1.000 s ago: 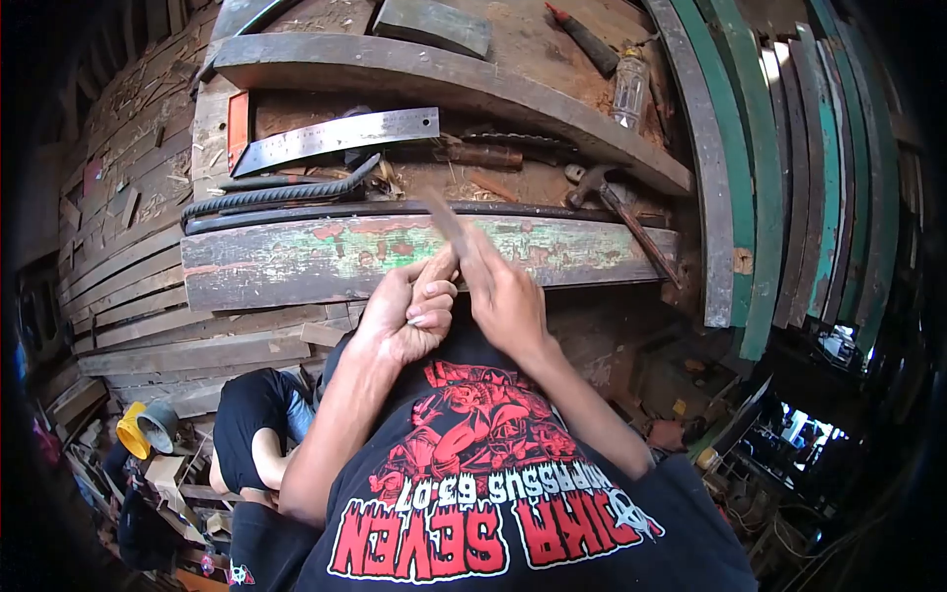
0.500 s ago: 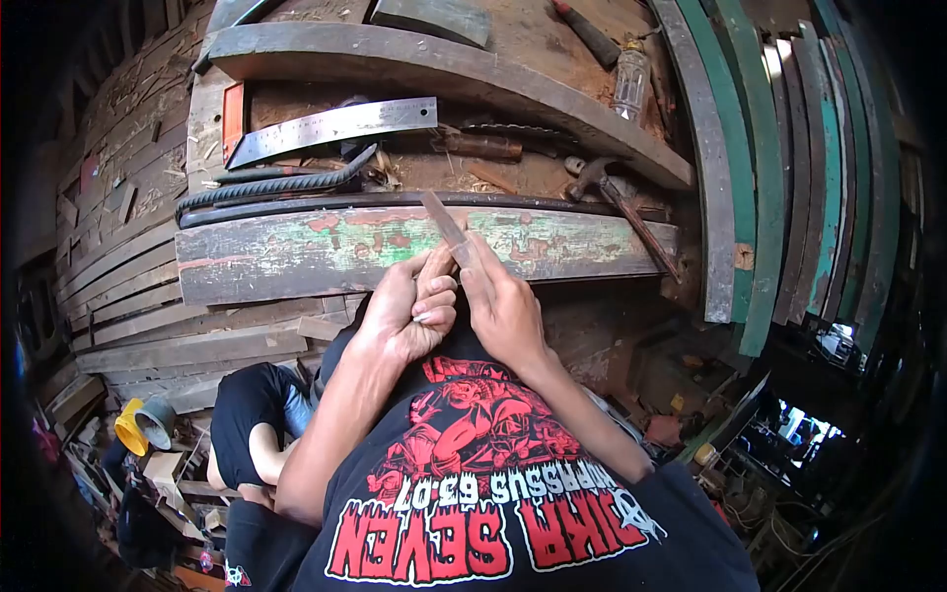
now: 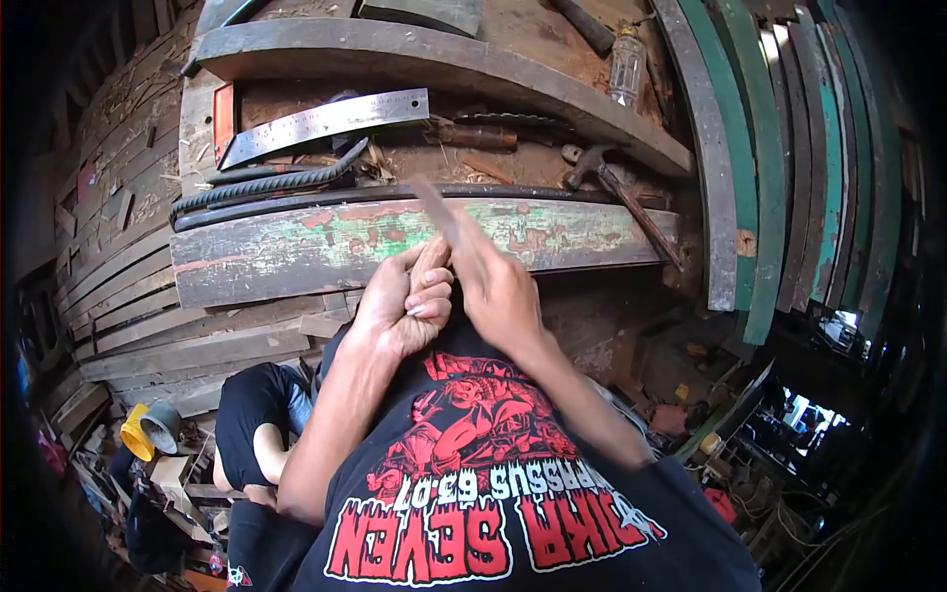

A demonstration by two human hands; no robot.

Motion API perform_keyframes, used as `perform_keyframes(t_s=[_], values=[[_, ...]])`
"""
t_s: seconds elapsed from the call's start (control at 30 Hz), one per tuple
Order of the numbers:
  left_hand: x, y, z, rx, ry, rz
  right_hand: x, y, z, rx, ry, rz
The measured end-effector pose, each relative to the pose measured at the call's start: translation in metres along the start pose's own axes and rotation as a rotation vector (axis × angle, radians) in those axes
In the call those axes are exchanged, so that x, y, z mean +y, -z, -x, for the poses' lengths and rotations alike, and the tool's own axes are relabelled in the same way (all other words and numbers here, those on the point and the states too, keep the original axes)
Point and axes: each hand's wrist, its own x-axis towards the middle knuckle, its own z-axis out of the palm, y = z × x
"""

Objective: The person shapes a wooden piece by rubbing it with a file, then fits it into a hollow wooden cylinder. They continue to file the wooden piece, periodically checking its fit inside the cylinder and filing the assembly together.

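Observation:
My left hand [image 3: 395,304] is wrapped round a small, rounded piece of light brown wood [image 3: 430,259], its end poking out above the fist. Held in my right hand [image 3: 501,296] is a narrow flat blade [image 3: 432,205], blurred by motion, pointing up and to the left. Its lower part overlaps my right fingers, close beside the top of the wood. Both hands are over the near edge of a thick plank [image 3: 286,252] with flaking green paint. My right fingers are partly smeared.
Beyond the plank lie a ribbed steel bar [image 3: 271,185], a try square [image 3: 326,126] with an orange stock, and a claw hammer [image 3: 634,217]. A clear bottle [image 3: 625,69] stands farther back. Green-painted boards [image 3: 764,168] line the right. Another person's leg [image 3: 252,414] shows at lower left.
My right hand and the blade have shifted slightly left and up along the wood, and the blade is now blurred. More of the wood's end shows above my left fist.

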Motion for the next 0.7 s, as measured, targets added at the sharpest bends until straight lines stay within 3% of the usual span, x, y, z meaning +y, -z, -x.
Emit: perform_keyframes(t_s=[0.03,0.13,0.17,0.3,0.4,0.47,0.57,0.7], values=[[0.001,0.003,0.0,-0.015,0.009,0.012,-0.001,-0.002,0.007,0.015,0.037,-0.046],[0.002,0.004,0.001,0.005,0.053,0.053,0.007,-0.003,-0.017,-0.029,-0.101,0.057],[-0.002,0.002,0.001,0.031,0.035,0.035,-0.006,0.006,-0.033,-0.157,-0.299,0.079],[0.0,-0.003,0.001,0.011,-0.013,0.0,0.002,-0.004,0.005,0.051,0.07,-0.096],[0.005,0.002,0.003,-0.034,0.084,0.103,0.006,-0.005,-0.007,-0.008,-0.045,-0.008],[0.001,0.005,0.0,0.011,0.044,0.067,0.01,-0.006,-0.029,-0.056,-0.191,0.049],[0.0,-0.001,0.004,-0.001,0.018,0.053,0.004,-0.004,0.002,-0.001,-0.021,-0.068],[0.007,0.013,0.001,-0.042,0.081,0.092,0.016,-0.01,-0.018,-0.042,-0.122,-0.02]])
